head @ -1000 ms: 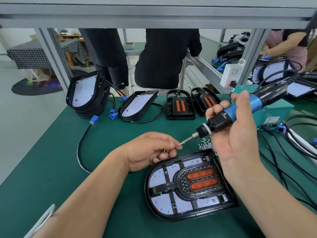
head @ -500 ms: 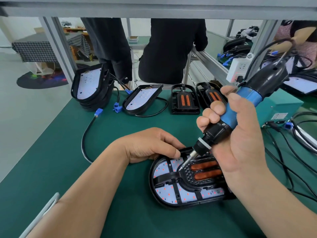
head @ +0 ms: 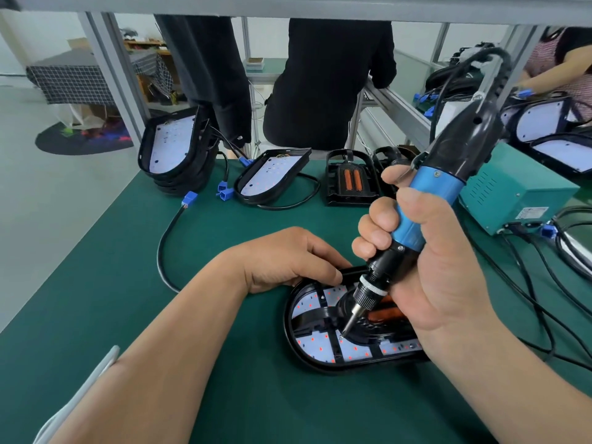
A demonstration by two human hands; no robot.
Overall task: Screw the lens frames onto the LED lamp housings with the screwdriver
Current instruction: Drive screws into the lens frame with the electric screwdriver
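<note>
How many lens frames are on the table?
3 black lens frames: one on the nearest black lamp housing, two loose at the far edge, one partly behind the right hand.
</note>
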